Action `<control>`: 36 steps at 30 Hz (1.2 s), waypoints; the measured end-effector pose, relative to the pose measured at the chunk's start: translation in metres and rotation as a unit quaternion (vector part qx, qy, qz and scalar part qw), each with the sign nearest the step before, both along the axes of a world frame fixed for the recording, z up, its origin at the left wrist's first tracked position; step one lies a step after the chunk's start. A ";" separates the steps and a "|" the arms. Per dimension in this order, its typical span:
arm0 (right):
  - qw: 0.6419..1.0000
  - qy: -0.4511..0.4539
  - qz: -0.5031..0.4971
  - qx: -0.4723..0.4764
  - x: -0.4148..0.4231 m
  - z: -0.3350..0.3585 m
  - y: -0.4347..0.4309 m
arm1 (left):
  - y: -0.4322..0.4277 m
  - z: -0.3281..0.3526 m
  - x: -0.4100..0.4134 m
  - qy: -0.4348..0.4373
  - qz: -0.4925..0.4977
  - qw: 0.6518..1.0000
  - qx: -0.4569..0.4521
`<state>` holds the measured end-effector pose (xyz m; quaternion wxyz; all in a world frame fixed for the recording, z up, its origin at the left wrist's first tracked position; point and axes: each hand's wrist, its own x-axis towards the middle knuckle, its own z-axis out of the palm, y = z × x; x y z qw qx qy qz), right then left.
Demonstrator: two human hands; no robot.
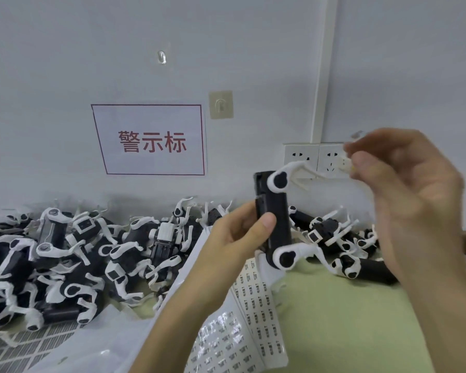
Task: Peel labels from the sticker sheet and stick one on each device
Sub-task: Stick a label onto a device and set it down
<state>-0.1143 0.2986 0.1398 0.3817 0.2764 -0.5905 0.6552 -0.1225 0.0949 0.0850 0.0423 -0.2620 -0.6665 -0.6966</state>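
Observation:
My left hand (237, 235) grips a black device (276, 219) with white legs and holds it upright above the table, thumb across its front. Raised to the right of it, my right hand (404, 189) pinches a small pale label (346, 162) between thumb and fingertips, level with the device's top. A sticker sheet (256, 313) with several rows of small printed labels lies on the table below the device, partly under my left forearm.
A large heap of black-and-white devices (73, 254) covers the table on the left, and a smaller heap (342, 243) lies behind my right hand. Used backing sheets (24, 351) lie at the lower left. On the wall are a sign (151, 140) and power sockets (315, 160).

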 end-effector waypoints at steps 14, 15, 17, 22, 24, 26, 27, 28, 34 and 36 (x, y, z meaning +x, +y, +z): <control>0.965 -0.197 0.060 0.164 0.016 0.001 -0.029 | 0.002 0.006 0.004 0.044 0.059 0.996 0.052; 0.965 -0.198 0.047 0.166 0.016 0.000 -0.031 | 0.002 0.005 0.004 0.046 0.064 0.996 0.048; 0.966 -0.197 0.020 0.169 0.014 -0.002 -0.033 | 0.001 0.005 0.003 0.050 0.078 0.995 0.040; 0.968 -0.179 -0.019 0.174 0.012 -0.006 -0.036 | 0.000 0.006 0.002 0.062 0.102 0.992 0.026; 0.968 -0.176 -0.027 0.174 0.012 -0.007 -0.036 | 0.000 0.006 0.002 0.070 0.113 0.991 0.015; 0.968 -0.175 -0.035 0.175 0.011 -0.008 -0.037 | 0.000 0.007 0.003 0.075 0.120 0.990 0.008; 0.968 -0.175 -0.039 0.176 0.011 -0.008 -0.037 | 0.000 0.007 0.003 0.077 0.123 0.989 0.006; 0.968 -0.175 -0.043 0.177 0.011 -0.008 -0.037 | 0.000 0.007 0.003 0.079 0.125 0.989 0.004; 0.969 -0.168 -0.049 0.176 0.011 -0.008 -0.038 | 0.000 0.008 0.005 0.090 0.139 0.986 -0.007; 0.968 -0.167 -0.053 0.177 0.011 -0.009 -0.039 | 0.000 0.009 0.005 0.092 0.142 0.986 -0.008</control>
